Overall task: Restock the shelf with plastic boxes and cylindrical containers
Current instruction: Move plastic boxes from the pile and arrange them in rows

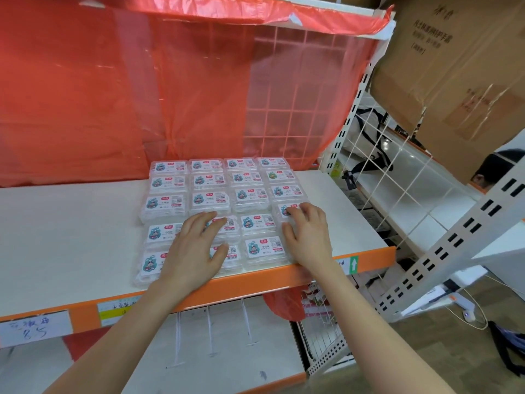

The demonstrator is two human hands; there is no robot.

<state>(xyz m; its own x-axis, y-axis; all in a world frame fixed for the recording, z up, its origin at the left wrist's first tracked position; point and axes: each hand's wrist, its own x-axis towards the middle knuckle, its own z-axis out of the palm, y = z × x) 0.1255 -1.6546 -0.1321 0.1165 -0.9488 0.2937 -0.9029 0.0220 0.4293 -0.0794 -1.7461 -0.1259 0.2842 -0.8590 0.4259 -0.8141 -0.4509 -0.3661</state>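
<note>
Several clear plastic boxes with white cartoon labels lie in a tidy grid on the white shelf, reaching from the back to its orange front edge. My left hand lies flat over the front boxes of the second column, fingers spread and nearly straight. My right hand rests on the boxes of the rightmost column, its fingers slightly bent over a box and its thumb along that column's left side. No cylindrical containers are in view.
A red plastic sheet hangs behind the shelf over a wire grid. Cardboard cartons overhang at the upper right. A wire side panel bounds the shelf's right end. A lower shelf sits below.
</note>
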